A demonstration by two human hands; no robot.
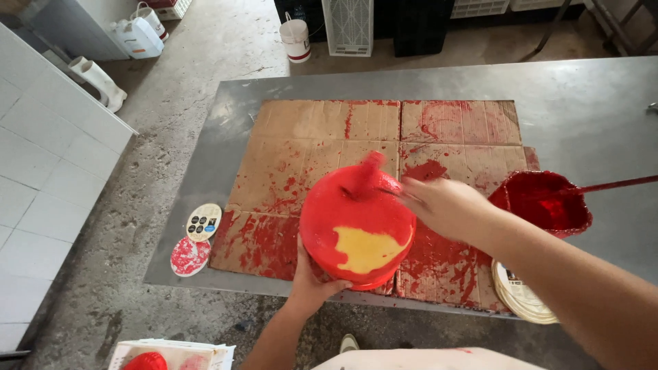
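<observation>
Grey steel bench [589, 116], red-stained cardboard sheet [322, 137]; round yellow cheese wheel half-coated red [356, 223] centre: left hand [312, 281] grips 7 o'clock edge, right hand [445, 205] at 2 o'clock, grip unclear.

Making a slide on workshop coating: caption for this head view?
Left hand steadies a yellow wheel while right hand brushes red coating over it.

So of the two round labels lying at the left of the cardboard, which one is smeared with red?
The nearer label, closest to the table edge, is covered in red. The label beyond it is pale with dark dots and looks clean.
</observation>
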